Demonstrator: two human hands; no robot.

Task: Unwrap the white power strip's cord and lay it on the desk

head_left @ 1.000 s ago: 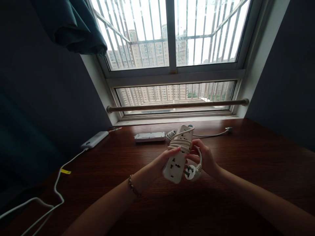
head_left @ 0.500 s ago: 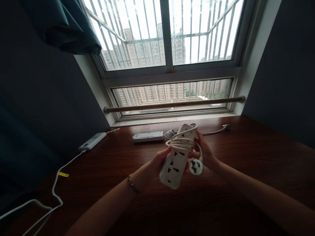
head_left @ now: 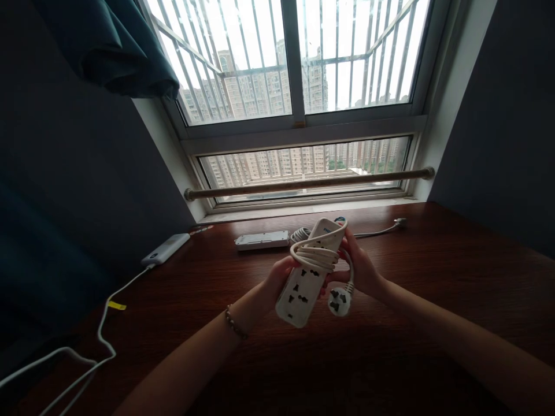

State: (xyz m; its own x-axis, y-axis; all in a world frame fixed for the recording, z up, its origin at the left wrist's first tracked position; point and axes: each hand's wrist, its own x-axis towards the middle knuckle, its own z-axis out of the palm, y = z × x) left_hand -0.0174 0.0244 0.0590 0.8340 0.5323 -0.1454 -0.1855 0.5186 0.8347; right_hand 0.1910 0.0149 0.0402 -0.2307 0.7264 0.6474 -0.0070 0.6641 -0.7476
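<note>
1. Cable (head_left: 93, 341), white and thin, runs over the left part of the dark wooden desk (head_left: 455, 277) and plugs into a white power bank (head_left: 166, 249) lying near the wall.
2. A second white power strip (head_left: 262, 240) lies flat near the window sill, behind the hands.
3. The left hand (head_left: 277, 281) comes up from the bottom of the view with a bead bracelet (head_left: 235, 327) on the wrist. Its fingers wrap around the left side of a white power strip (head_left: 309, 271), so it is closed on it.
4. That power strip is held up above the middle of the desk, tilted, with its far end pointing toward the window. Its own cord (head_left: 314, 254) is wound around it in loops.
5. The plug (head_left: 339, 301) hangs down just beside the strip on the right.
6. The right hand (head_left: 362, 268) reaches in from the right, and its fingers curl shut on the strip's right side, by the cord.
7. Another thin cable (head_left: 381, 230) lies far back on the desk.
</note>
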